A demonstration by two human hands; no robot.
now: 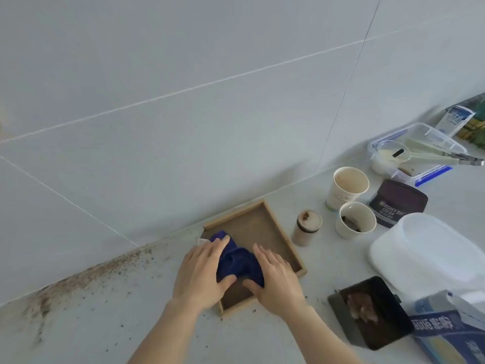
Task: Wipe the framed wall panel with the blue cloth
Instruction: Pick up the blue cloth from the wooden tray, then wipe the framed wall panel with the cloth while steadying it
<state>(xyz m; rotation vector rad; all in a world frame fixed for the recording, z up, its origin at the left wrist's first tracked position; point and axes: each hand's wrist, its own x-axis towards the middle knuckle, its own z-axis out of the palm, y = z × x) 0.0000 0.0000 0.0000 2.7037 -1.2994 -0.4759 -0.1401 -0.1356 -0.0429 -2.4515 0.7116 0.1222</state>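
A brown panel with a light wooden frame [273,219] lies flat on the white counter, close to the tiled wall. A dark blue cloth [240,261] sits bunched on its near left part. My left hand [202,271] presses flat on the cloth's left side, fingers spread. My right hand [275,277] presses on the cloth's right side, thumb tucked against its lower edge. The cloth's middle shows between the two hands; the panel's near left corner is hidden under them.
Brown powder [78,282] is scattered along the wall edge at left. Right of the panel stand a small lidded jar [305,227], two paper cups [355,219], a cocoa tin [396,203], a clear box [417,151], a white lid [430,250] and a black tray [372,311].
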